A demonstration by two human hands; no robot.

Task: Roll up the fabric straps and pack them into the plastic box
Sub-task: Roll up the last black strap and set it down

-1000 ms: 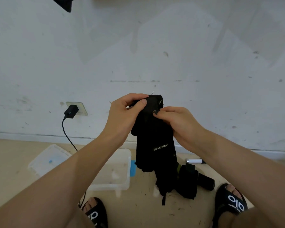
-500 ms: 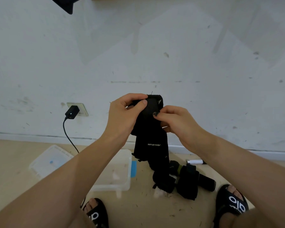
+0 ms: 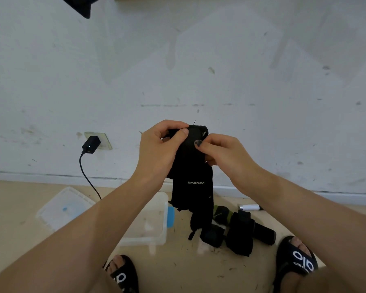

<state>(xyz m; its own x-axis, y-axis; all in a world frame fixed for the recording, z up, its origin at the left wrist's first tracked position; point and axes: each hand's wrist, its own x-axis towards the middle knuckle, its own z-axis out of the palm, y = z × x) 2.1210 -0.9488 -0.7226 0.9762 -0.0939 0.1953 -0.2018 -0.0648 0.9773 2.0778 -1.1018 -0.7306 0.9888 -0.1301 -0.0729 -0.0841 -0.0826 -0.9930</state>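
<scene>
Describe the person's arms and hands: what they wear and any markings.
Both forearms are bare, with no sleeves, watch or bracelets in view. The left hand has no rings or gloves showing. The right hand is likewise bare, apart from a dark-coloured thumbnail.

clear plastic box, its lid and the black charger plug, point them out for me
clear plastic box (image 3: 156, 240): head view, front rim.
clear lid (image 3: 57, 210): head view, flat top.
black charger plug (image 3: 91, 144): head view, body.

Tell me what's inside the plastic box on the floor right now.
No straps show in the visible part of the plastic box; its bottom looks bare. The left forearm covers its left portion, so that part can't be checked. Other straps lie on the floor beside it.
</scene>
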